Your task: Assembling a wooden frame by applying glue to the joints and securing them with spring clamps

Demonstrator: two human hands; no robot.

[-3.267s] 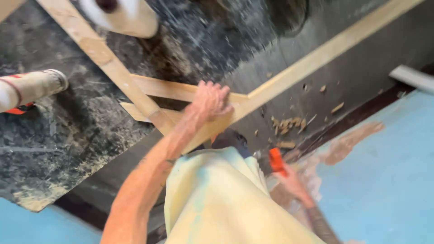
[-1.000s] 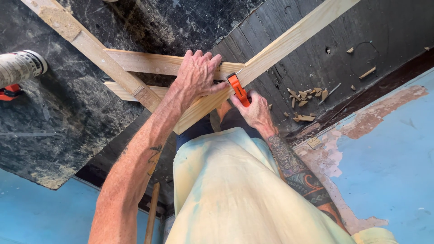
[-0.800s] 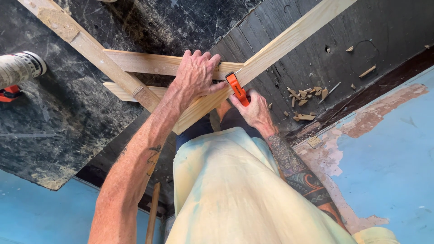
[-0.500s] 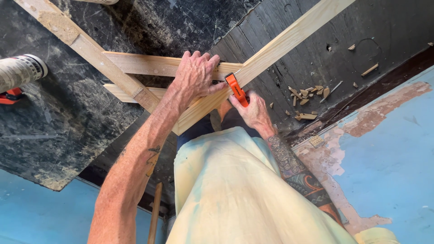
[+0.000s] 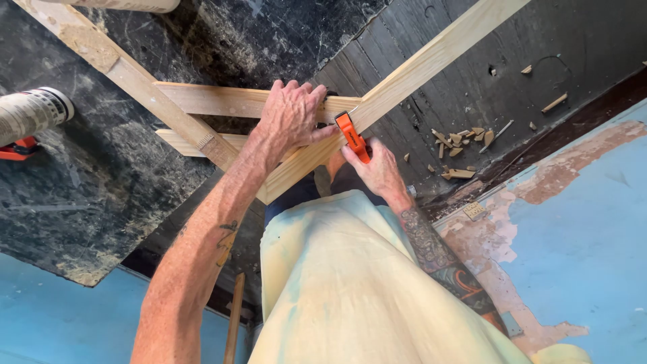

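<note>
left hand (image 5: 291, 116) pressed flat, fingers spread & curled over the joint where the long wood strip (image 5: 431, 57) crossed the short strip (image 5: 209, 100); gripping nothing, just bearing down. right hand (image 5: 377, 172) closed round the orange-handled tool (image 5: 352, 135), handle poking up past the thumb, tip hidden at the strip edge just beside the left thumb. couldn't tell blade type or whether it touched wood.

risks, as a guess: tool tip sat v. close to left thumb, so a slip off the strip edge could've nicked it. strips only held by palm pressure, might have shifted or pivoted at the joint if force went sideways. awkward lean over the work, body right above both hands, little room to pull back.

around: second diagonal strip (image 5: 128, 71) left of the left hand, another short piece (image 5: 185, 140) below it w/ cut end showing. wood chips (image 5: 461, 138) scattered right of the right hand on the dark, scuffed counter (image 5: 101, 202). pale tube (image 5: 30, 114) w/ orange-red bit under it far left. wooden handle (image 5: 234, 317) below the left forearm. blue floor (image 5: 593, 222) w/ peeled patches to the right. yellow apron (image 5: 357, 290) blocked view below both hands.
</note>
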